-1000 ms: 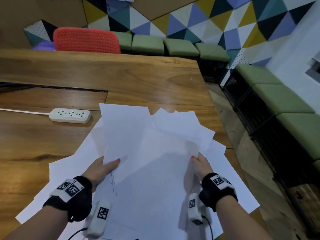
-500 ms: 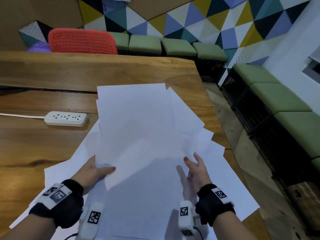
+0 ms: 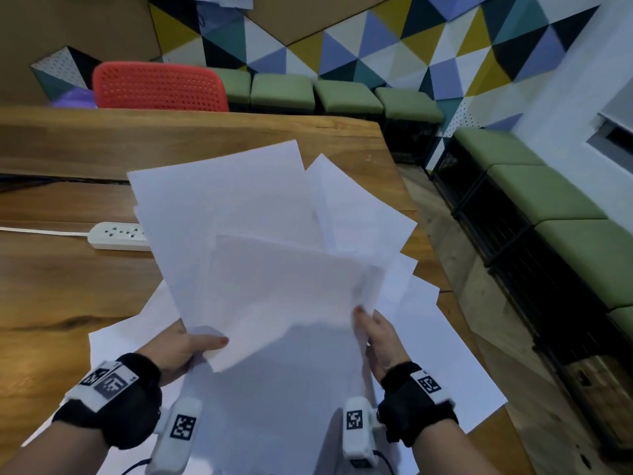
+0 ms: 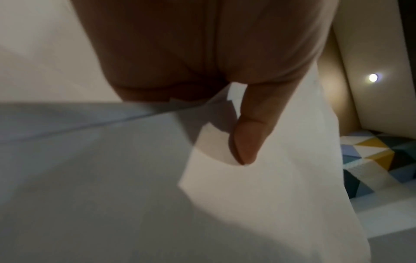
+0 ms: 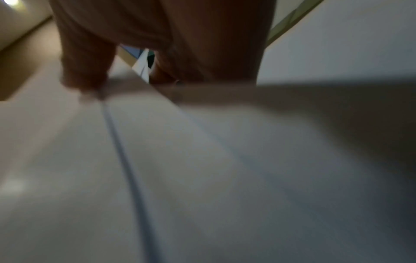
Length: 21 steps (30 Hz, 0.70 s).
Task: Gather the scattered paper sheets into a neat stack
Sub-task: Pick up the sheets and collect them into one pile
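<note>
A fan of several white paper sheets [image 3: 260, 248] is raised off the wooden table [image 3: 68, 275], its far ends tilted up. My left hand [image 3: 191, 347] pinches the fan's near left corner, thumb on top; the left wrist view shows that thumb [image 4: 249, 135] pressed on the paper [image 4: 258, 204]. My right hand [image 3: 376, 334] grips the fan's right edge, fingers curled behind the sheets. The right wrist view is blurred, showing the right hand [image 5: 157, 53] against paper [image 5: 202, 178]. More loose sheets [image 3: 442, 368] lie spread on the table under the fan.
A white power strip [image 3: 116, 236] with its cord lies on the table at the left, partly behind the raised sheets. A red chair [image 3: 159, 87] stands beyond the far edge. Green benches [image 3: 565, 214] line the wall; the table's right edge [image 3: 455, 303] drops to the floor.
Both hands have lifted the gathered sheets higher and tilted them up. The fan has swung to the left and now covers part of the power strip.
</note>
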Available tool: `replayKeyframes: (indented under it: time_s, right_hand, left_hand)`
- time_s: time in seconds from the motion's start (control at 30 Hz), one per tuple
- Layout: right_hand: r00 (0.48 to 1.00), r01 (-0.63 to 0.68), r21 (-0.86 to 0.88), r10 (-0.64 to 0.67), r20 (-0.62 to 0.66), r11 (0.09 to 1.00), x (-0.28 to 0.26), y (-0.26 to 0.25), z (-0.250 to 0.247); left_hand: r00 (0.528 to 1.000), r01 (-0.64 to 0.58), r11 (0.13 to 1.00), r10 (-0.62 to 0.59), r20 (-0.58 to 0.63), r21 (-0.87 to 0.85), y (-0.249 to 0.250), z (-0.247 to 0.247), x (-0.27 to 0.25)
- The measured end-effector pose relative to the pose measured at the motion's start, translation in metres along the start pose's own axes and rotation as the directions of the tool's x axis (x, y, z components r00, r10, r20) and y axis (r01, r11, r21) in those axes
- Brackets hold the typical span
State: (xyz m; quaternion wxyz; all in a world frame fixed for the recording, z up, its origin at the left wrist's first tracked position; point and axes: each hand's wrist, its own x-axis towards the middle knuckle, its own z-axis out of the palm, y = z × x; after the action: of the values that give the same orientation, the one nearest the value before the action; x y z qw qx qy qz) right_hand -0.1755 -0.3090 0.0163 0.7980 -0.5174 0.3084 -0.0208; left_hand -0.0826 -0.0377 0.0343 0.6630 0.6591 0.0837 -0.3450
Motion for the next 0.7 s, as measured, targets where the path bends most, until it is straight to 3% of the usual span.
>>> replayKeyframes:
  time_s: [0.1, 0.2, 0.3, 0.4, 0.47, 0.53, 0.6, 0.63, 0.7]
  right_hand:
    - [0.995, -0.048, 0.176, 0.062, -0.075, 0.983, -0.004, -0.002, 0.000]
    - [0.989, -0.147, 0.273, 0.143, 0.037, 0.951, -0.009, -0.006, -0.003]
    - [0.971, -0.235, 0.261, 0.212, 0.113, 0.936, -0.013, -0.005, -0.003]
    - [0.971, -0.211, 0.268, 0.172, 0.164, 0.940, -0.016, -0.004, -0.004]
    - [0.967, -0.208, 0.270, 0.155, 0.204, 0.940, -0.016, -0.008, -0.002]
    - [0.975, -0.144, 0.109, 0.122, 0.187, 0.984, -0.011, -0.004, 0.000]
    - [0.994, -0.071, -0.177, 0.085, 0.070, 0.982, -0.007, 0.000, 0.005]
    - [0.998, -0.039, -0.239, 0.051, 0.045, 0.970, -0.004, 0.001, 0.005]
    - [1.000, -0.001, -0.174, 0.002, 0.005, 0.985, -0.004, -0.002, 0.002]
  left_hand:
    - [0.999, -0.025, 0.998, 0.026, 0.033, -0.053, 0.006, 0.000, 0.000]
    - [0.999, -0.025, 0.998, 0.028, 0.040, -0.054, 0.012, 0.003, 0.002]
    - [0.999, -0.020, 0.998, 0.022, 0.041, -0.065, 0.013, 0.004, 0.001]
    - [0.999, -0.048, 0.996, 0.050, 0.021, -0.071, 0.012, 0.000, 0.000]
    - [0.998, -0.046, 0.998, 0.045, 0.033, 0.039, 0.010, -0.002, 0.002]
    - [0.998, -0.050, 0.984, 0.041, 0.053, 0.169, 0.009, -0.001, 0.004]
    - [0.994, -0.074, 0.970, 0.054, 0.093, 0.230, 0.009, 0.002, 0.003]
    - [0.992, -0.084, 0.971, 0.061, 0.108, 0.224, 0.011, 0.003, 0.003]
    - [0.991, -0.091, 0.990, 0.080, 0.108, 0.104, 0.017, 0.001, 0.002]
